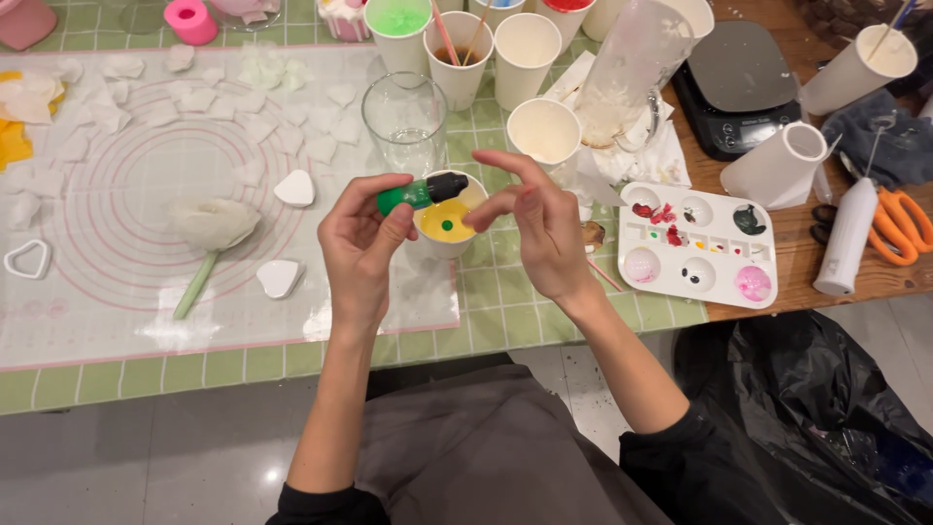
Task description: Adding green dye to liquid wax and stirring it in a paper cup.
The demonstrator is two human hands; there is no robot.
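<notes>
My left hand (358,243) holds a small green dropper bottle (420,193) with a black cap, tipped sideways over a white paper cup (446,229) of yellow liquid. A green drop sits on the yellow surface. My right hand (537,226) hovers just right of the cup, fingers spread and empty, near the bottle's cap. An empty clear glass (405,121) stands right behind the cup.
A white paint palette (696,245) lies to the right. Several paper cups (525,53) stand at the back, with a black scale (736,87) and orange scissors (902,226). A white flower (212,228) and several white petals lie on the mat (117,301) at left.
</notes>
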